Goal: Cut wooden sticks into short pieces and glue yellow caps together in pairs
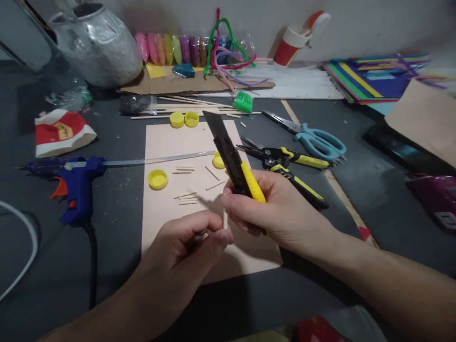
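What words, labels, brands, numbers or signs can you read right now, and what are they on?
None can be read for certain.
Red-and-white paper piece: marks on its tan patch, too blurred.
Blue glue gun: pale label, too small.
Purple package: white marking, blurred and cut off by the picture's edge.

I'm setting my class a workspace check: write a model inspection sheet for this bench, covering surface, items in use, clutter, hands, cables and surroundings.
Surface: dark table, partly covered by a pale sheet.
Items in use: utility knife, wooden stick; short stick pieces and yellow caps nearby.
Clutter: glue gun left; pliers and scissors right.
Hands: left hand pinches the stick; right hand grips the knife.
Cables: black cord below the glue gun; white cable at the left edge.
Surroundings: metal jug, coloured packets and red-and-white cup by the wall.
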`<state>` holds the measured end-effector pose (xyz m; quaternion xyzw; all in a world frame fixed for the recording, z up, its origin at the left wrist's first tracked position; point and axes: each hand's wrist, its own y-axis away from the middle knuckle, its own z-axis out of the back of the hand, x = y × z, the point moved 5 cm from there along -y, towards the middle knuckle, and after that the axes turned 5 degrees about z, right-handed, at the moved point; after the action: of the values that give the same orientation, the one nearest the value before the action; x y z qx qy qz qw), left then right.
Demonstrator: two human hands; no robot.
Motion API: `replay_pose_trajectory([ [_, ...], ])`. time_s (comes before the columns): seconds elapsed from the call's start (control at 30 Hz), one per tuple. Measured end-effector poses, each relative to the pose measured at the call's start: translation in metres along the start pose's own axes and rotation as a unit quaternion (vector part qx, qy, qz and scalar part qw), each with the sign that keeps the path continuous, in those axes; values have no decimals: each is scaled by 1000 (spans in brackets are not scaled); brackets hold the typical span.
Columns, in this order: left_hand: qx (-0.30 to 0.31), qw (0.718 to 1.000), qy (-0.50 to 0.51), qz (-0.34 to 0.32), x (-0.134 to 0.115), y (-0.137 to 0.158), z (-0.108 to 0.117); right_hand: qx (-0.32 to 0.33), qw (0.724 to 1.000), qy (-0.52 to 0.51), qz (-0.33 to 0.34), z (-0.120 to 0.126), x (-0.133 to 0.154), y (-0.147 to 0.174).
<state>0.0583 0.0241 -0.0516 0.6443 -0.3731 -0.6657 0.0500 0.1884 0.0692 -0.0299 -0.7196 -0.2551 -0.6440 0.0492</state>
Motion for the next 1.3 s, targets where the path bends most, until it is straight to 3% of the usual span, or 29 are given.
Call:
replay_pose_trajectory([
  [0.1, 3, 1000, 9, 7, 0, 3, -1, 4, 999, 40, 5, 0, 5, 1],
  [0.2, -14, 1000, 23, 2, -3, 6, 4, -14, 977, 199, 81, 7, 18, 3],
  [0.33, -72, 996, 43, 4, -4, 9, 19, -1, 873, 446, 194, 12, 29, 10],
  [0.43, -103, 993, 59, 8, -4, 8, 31, 11, 800, 553, 232, 13, 28, 16],
  [0.5, -124, 990, 63, 9, -5, 7, 36, 14, 775, 580, 252, 11, 28, 19],
  [0.57, -148, 987, 58, 0, -6, 5, 39, 28, 770, 585, 255, 8, 25, 19],
  [0.7, -177, 983, 39, -22, -9, 4, 39, 25, 789, 570, 229, 8, 18, 16],
  [0.87, -143, 989, 20, -24, -7, 6, 31, -44, 896, 406, 174, 18, 18, 8],
  [0.97, -113, 993, -22, -39, -6, 7, 24, -46, 936, 324, 128, 13, 19, 3],
  [1.13, -48, 992, -98, -62, -5, 7, 13, -17, 962, 265, 67, 9, 17, 0],
  [1.3, -35, 995, -73, -50, -4, 6, 14, 8, 980, 195, 35, 17, 11, 0],
])
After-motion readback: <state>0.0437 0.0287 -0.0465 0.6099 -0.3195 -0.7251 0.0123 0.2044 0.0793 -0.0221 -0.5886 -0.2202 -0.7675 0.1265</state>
